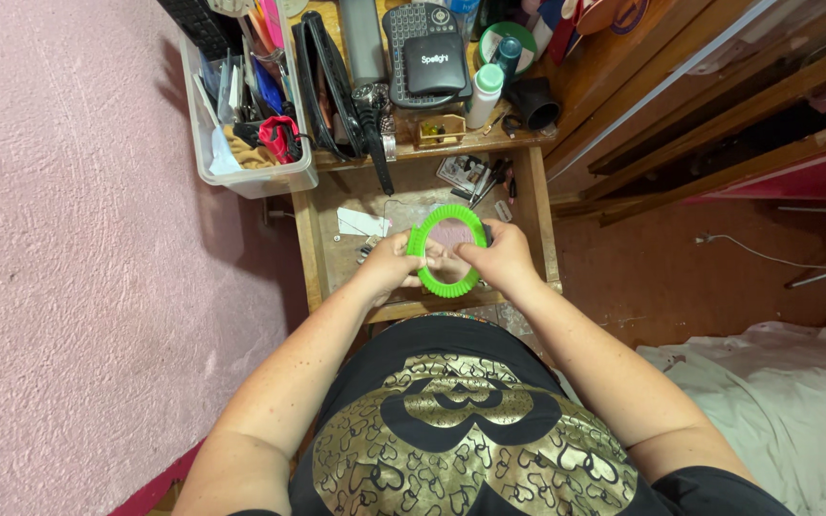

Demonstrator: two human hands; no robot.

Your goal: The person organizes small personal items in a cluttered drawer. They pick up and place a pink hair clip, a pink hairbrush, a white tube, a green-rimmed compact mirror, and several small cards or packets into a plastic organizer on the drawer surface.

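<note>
Holding a green hoop (447,250) between them, the left hand (392,263) and right hand (499,256) meet over the lower shelf (336,258) of a wooden counter (451,148), in front of the person's black and gold shirt (461,430). The hoop is a ribbed oval ring with pinkish cloth stretched inside it; its long axis runs away from the body, tilted slightly right, and its flat face looks up at the camera. The left grip is clamped on the hoop's left rim, the right grip on its right rim, with fingers reaching onto the cloth. A clear bin (250,177) of clutter sits at the counter's left edge, a black keypad (427,53) and a white bottle (483,96) farther back.
</note>
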